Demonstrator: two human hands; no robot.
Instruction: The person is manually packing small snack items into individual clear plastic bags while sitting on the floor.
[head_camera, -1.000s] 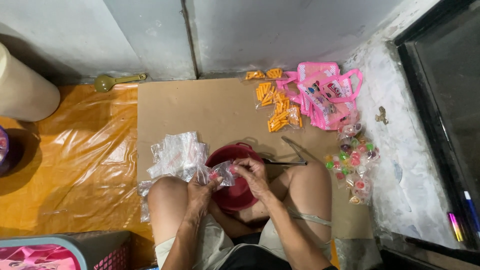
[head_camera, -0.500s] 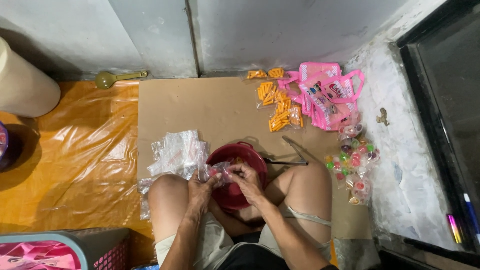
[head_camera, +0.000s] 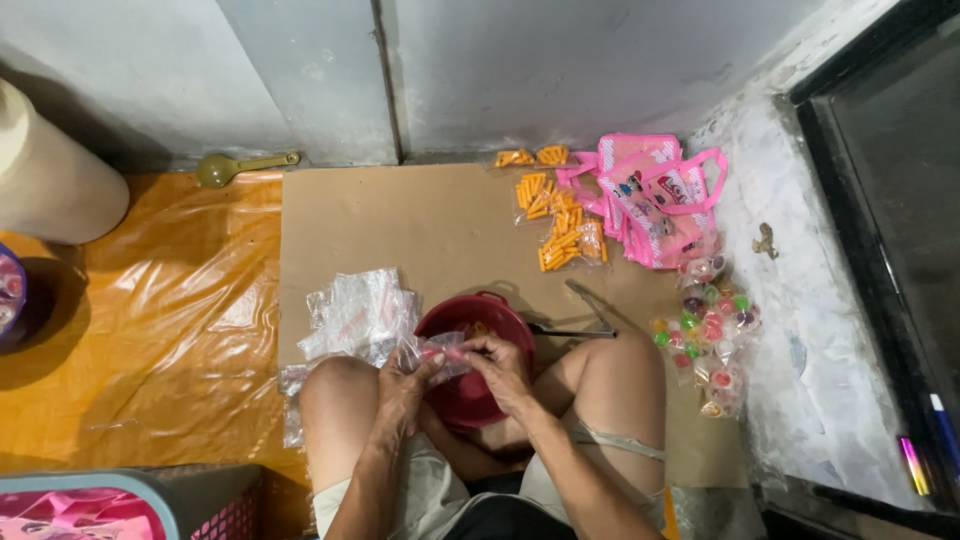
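**Two hands pinch a little clear bag over a red bowl**

A person sits on the floor with knees up. The left hand (head_camera: 405, 378) and the right hand (head_camera: 500, 365) are close together. Both have their fingers closed on a small clear bag (head_camera: 440, 352) with something pink inside. The bag is held just above the red bowl (head_camera: 470, 400), which sits between the person's legs.

A pile of empty clear bags (head_camera: 355, 315) lies just beside the bowl, on the left. It rests on a sheet of brown cardboard (head_camera: 420, 220). Far up on the cardboard lie packs of orange sticks (head_camera: 555, 215), and next to them are pink bags (head_camera: 650, 195). Little packs of colourful round sweets (head_camera: 705, 330) lie by the right knee. A green spoon (head_camera: 235, 167) lies near the wall.
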